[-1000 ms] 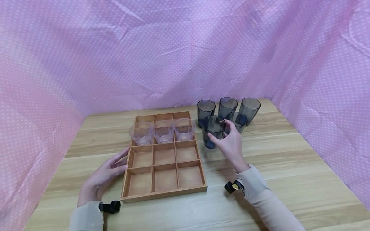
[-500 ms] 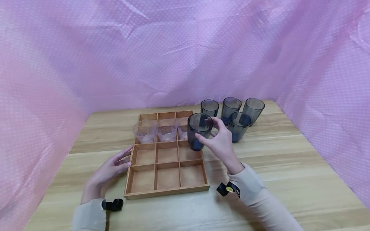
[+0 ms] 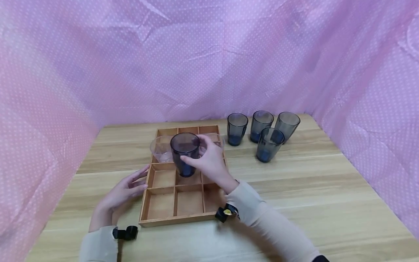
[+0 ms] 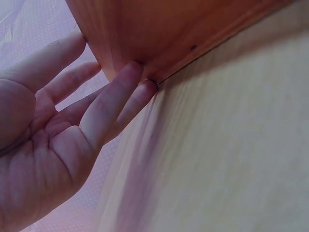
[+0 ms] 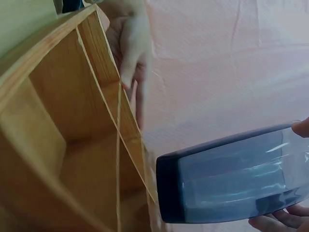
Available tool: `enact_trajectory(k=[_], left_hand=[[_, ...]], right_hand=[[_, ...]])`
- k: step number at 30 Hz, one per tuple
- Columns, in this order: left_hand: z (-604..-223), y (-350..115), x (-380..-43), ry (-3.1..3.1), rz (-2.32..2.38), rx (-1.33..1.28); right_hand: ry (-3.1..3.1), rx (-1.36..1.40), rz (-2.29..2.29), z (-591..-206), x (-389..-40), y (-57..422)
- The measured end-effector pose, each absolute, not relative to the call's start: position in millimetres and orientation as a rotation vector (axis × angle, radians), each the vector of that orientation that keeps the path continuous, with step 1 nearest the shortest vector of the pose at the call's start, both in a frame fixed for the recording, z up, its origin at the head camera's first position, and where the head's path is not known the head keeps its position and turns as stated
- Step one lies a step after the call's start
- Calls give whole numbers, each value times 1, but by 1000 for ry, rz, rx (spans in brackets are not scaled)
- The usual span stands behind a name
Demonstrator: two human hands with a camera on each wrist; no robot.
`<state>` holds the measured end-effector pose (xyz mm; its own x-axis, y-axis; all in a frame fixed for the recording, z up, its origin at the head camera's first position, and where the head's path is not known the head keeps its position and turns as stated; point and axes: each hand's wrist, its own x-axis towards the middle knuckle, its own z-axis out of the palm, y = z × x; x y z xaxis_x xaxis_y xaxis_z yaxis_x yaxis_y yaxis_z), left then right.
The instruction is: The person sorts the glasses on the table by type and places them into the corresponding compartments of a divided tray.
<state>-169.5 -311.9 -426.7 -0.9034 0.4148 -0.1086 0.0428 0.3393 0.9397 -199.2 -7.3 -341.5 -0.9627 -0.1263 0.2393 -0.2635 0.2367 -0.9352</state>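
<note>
In the right hand (image 3: pixel 211 162), one smoke-blue drinking glass (image 3: pixel 183 149), upright over the middle column of a divided wooden tray (image 3: pixel 178 219); apparently clear of the tray floor, though hard to tell by how much. Thumb on the near wall, fingers around the other side, all high toward the rim, probably to leave the dark base unobstructed. Hands well apart. At the tray's outer wall, on the side facing the counter's (image 3: pixel 327 189) left edge, the left hand (image 3: pixel 124 193), fingers extended, tips touching the wood, gripping nothing; perhaps a brace against sliding. Toward the counter's back edge, inside the tray, a left clear cup (image 3: pixel 164 156) and a right clear cup (image 3: pixel 216 139), both partly blocked from view. Near the counter's back right corner, four matching glasses (image 3: pixel 236 127), upright in a loose group, likely for the right hand's reach. Beyond the back edge and both sides, pink dotted cloth (image 3: pixel 196 72).
</note>
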Motion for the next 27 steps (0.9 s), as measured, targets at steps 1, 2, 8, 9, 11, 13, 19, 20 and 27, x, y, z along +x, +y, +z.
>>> enact_trajectory(k=[1,2,8,9,11,13,19,20,27], left_hand=[[-426,-312,-170,2278,1590,405],[-426,-311,-170,2274,1592,404],[-424,-310,-170,2261,1597,397],[-424,-310,-170,2263,1593,394],[-424,-311,-169,2269,1587,386],[-423,-311,-169,2278,1582,375],[-422,-312,-168,2287,1562,367],[-421,-312,-168,2289,1558,367],[-425,-313,-169,2282,1559,368]], right_hand=[[-2385,381,1838,-341,-200,-13],[-2392,390,1826,-342,-201,-18],[-2407,410,1777,-350,-207,-40],[-2411,408,1774,-351,-207,-42],[-2410,406,1802,-354,-208,-46],[-2394,417,1843,-356,-209,-49],[-2399,472,1804,-358,-210,-57],[-2410,481,1762,-358,-209,-58],[-2404,557,1670,-360,-206,-65]])
